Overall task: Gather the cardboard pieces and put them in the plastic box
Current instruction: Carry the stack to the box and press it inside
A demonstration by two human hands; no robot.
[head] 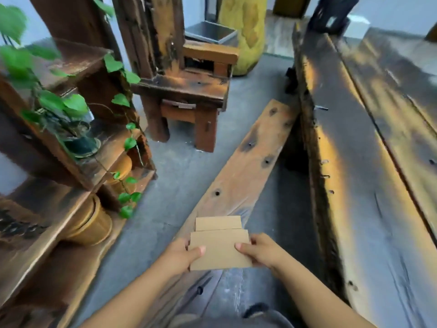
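Note:
I hold a small stack of brown cardboard pieces [218, 245] in front of me, low in the middle of the head view, above a long wooden bench. My left hand [181, 255] grips the stack's left edge with the thumb on top. My right hand [261, 250] grips its right edge the same way. The top piece is shifted toward me, so the strip of a lower piece shows behind it. No plastic box is recognisable in view.
The wooden bench [250, 162] runs away from me beside a big dark wooden table [378, 162] on the right. A rustic wooden chair [186, 91] stands ahead. A wooden shelf [59, 162] with potted plants and wicker baskets fills the left. A grey floor lies between them.

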